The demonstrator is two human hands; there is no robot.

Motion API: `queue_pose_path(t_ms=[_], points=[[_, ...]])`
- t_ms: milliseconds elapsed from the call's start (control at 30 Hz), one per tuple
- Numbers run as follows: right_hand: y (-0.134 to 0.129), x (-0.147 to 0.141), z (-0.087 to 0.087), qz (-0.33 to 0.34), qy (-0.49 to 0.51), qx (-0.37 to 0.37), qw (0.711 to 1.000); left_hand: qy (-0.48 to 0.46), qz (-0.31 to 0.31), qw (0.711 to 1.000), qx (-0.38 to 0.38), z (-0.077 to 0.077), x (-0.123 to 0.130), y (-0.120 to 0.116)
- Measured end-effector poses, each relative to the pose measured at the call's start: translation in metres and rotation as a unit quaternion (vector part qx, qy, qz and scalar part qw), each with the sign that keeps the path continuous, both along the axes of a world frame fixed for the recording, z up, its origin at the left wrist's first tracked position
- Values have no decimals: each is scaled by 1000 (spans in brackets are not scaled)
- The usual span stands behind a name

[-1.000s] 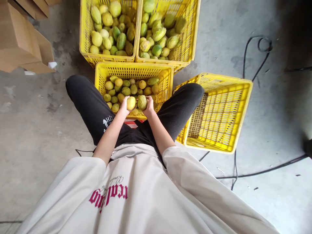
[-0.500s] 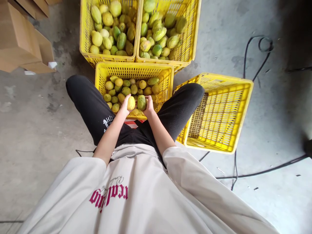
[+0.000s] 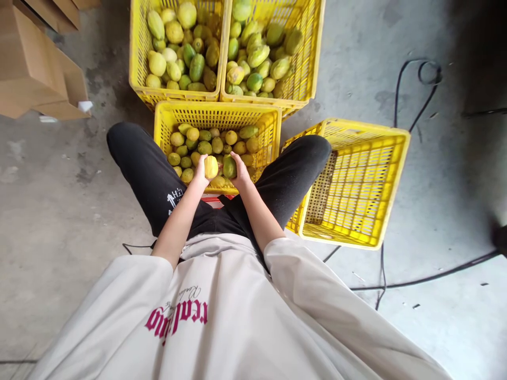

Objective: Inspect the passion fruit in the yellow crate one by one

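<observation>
Over the near yellow crate [image 3: 159, 124], my left hand [image 3: 200, 171] is closed around a yellow oval fruit [image 3: 211, 166]. Close to its right, my right hand [image 3: 241, 171] grips a mottled green oval fruit [image 3: 228, 167]. Both hands are side by side between my knees, and the fingers beneath the fruits are partly hidden. Below them, several yellow and green fruits [image 3: 205, 147] of similar shape lie loose in the crate. I cannot make out their exact kind.
Beyond stand two yellow crates, the left one [image 3: 137, 58] and the right one [image 3: 315, 50], both holding larger yellow-green fruits. A tilted yellow crate [image 3: 352, 195] is beside my right knee. Cardboard boxes [image 3: 34, 63] are at the far left; a black cable [image 3: 435, 274] crosses the floor.
Both hands have shifted slightly to the left with their fruits. The right thumb now lies over the top of the green fruit, which appears turned a little. The crates have stayed put.
</observation>
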State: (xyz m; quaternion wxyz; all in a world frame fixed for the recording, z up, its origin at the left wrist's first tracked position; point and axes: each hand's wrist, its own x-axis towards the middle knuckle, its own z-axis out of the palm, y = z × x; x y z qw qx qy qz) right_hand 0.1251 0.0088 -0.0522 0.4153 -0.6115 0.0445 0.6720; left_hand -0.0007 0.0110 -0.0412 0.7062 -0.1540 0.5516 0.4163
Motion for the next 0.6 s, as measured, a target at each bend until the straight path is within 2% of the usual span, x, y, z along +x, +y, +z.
queue_pose_path(t_ms=[100,300,467,600], points=[[1,1,11,-24,53,-15,998,21,32,999,-31,14,5,1],[1,5,30,-34,101,4,994,25,87,996,-12,30,5,1],[0,5,30,-39,88,16,995,26,98,995,8,33,3,1],[2,5,25,-25,65,25,997,51,68,996,16,31,5,1]])
